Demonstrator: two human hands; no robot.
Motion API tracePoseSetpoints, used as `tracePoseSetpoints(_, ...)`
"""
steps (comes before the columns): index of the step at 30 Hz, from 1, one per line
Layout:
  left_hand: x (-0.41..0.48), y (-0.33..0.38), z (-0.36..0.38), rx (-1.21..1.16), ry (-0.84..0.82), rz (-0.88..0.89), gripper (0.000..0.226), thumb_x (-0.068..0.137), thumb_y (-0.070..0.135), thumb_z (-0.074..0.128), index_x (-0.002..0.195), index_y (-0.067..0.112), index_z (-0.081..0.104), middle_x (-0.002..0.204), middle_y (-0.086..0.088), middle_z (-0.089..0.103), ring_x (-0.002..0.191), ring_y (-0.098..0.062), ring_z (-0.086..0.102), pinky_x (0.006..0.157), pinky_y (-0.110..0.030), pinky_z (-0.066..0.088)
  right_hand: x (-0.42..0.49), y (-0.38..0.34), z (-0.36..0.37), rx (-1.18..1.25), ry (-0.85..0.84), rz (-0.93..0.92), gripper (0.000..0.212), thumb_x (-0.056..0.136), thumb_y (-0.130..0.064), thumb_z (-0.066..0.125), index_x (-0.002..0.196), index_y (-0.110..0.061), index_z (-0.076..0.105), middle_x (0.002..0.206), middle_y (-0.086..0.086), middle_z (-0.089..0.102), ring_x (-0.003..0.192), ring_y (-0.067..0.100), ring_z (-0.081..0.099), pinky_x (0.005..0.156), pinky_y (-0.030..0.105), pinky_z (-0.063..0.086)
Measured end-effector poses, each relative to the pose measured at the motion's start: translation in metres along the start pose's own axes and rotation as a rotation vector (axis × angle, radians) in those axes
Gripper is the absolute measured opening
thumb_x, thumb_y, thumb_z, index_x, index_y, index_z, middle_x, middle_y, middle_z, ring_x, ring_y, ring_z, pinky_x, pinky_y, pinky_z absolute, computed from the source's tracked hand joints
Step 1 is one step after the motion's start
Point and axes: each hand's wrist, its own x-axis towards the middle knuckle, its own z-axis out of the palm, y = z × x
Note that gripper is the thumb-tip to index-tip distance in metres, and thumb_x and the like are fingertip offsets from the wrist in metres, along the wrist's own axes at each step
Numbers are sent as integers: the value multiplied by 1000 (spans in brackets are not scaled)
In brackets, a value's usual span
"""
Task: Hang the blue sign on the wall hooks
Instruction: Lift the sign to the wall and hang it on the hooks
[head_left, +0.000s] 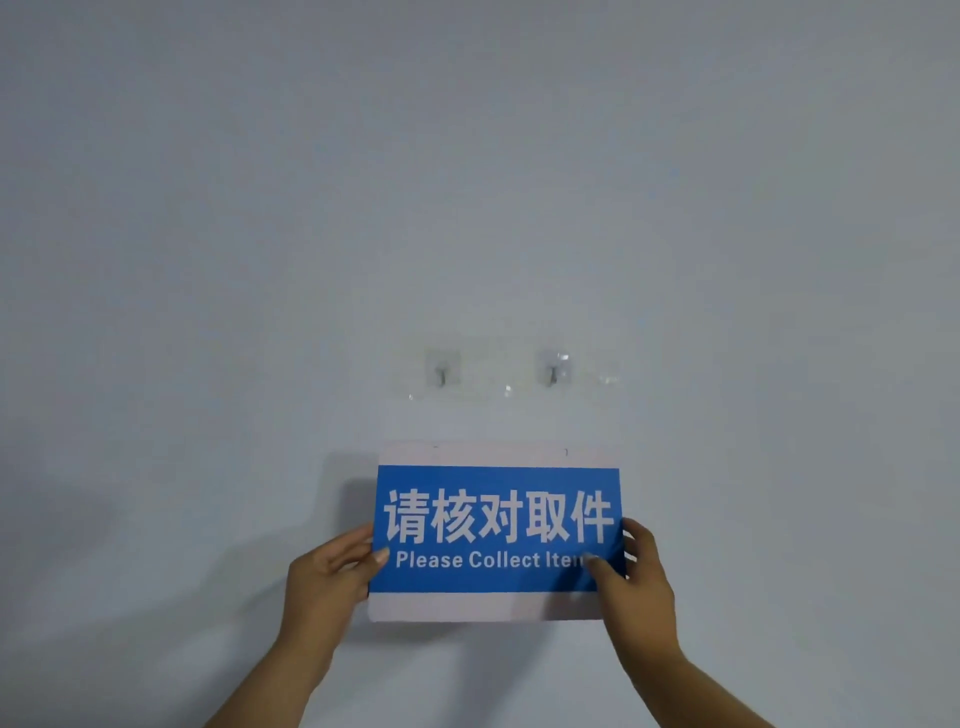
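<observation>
The blue sign has white Chinese characters, the English line "Please Collect Items" and pale bands along top and bottom. It is held upright and level in front of the wall. My left hand grips its lower left edge, thumb on the front. My right hand grips its lower right edge, thumb covering the last letters. Two clear adhesive hooks are stuck on the wall above it: the left hook and the right hook. The sign's top edge sits a short way below both hooks, apart from them.
A plain pale grey wall fills the whole view. Shiny bits of clear tape or film lie beside and below the hooks. The sign and hands cast a shadow to the left.
</observation>
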Motion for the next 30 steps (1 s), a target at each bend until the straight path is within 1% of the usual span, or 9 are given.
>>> tracePoseSetpoints(2,14,25,6,0,-1,45,32,81,-1,77,102,23,73,85,-1,81,80,-19,78,63,-30,63,15,-31,-1,10,-9,-42,49,92,-11,67,135,-27,49,122,0,62,107,24,63,82,34,48)
tracePoseSetpoints(5,35,48,14,17,4,88,35,81,1,77,111,18,72,100,-9,78,91,-30,76,74,-39,63,36,-68,-2,8,-14,-71,47,90,-11,68,133,-25,52,121,2,64,107,24,64,81,33,49)
tracePoseSetpoints(9,62,65,23,70,37,103,41,80,6,80,119,15,72,102,-8,77,93,-30,75,88,-49,59,56,-101,0,-1,-12,-73,31,92,-15,66,115,-30,51,110,0,60,97,23,62,78,34,48)
tracePoseSetpoints(13,85,72,32,115,60,99,40,79,13,82,118,18,74,97,-3,79,88,-26,76,88,-48,59,76,-110,6,-35,-36,-33,21,94,-18,63,111,-27,53,110,2,63,97,24,63,79,37,51)
tracePoseSetpoints(16,97,74,37,119,56,92,36,78,14,82,113,19,75,95,-1,80,87,-24,77,87,-46,60,88,-107,10,-55,-29,-18,21,94,-19,63,113,-25,58,115,3,66,96,24,65,79,38,53)
tracePoseSetpoints(20,105,74,40,145,33,94,24,79,13,81,95,29,74,89,1,78,85,-25,76,86,-45,60,95,-97,13,-67,-26,16,20,94,-21,63,113,-24,58,114,3,66,93,23,65,79,38,54)
tracePoseSetpoints(24,112,67,36,158,13,95,25,78,15,83,97,28,75,93,-2,80,86,-26,77,85,-48,60,98,-87,12,-70,-23,-7,14,95,-19,63,107,-26,60,106,1,66,86,17,63,76,37,53)
tracePoseSetpoints(27,111,60,31,148,-4,67,26,78,11,83,100,22,75,94,-6,80,85,-28,77,83,-50,61,95,-80,12,-72,-19,-28,14,96,-18,61,107,-26,61,106,-1,67,93,22,65,76,36,52)
tracePoseSetpoints(30,108,54,27,144,-9,45,24,78,11,82,95,26,73,95,-7,80,86,-29,77,83,-50,61,92,-73,14,-86,-31,-38,15,95,-18,61,109,-24,64,107,0,69,91,19,65,76,34,52)
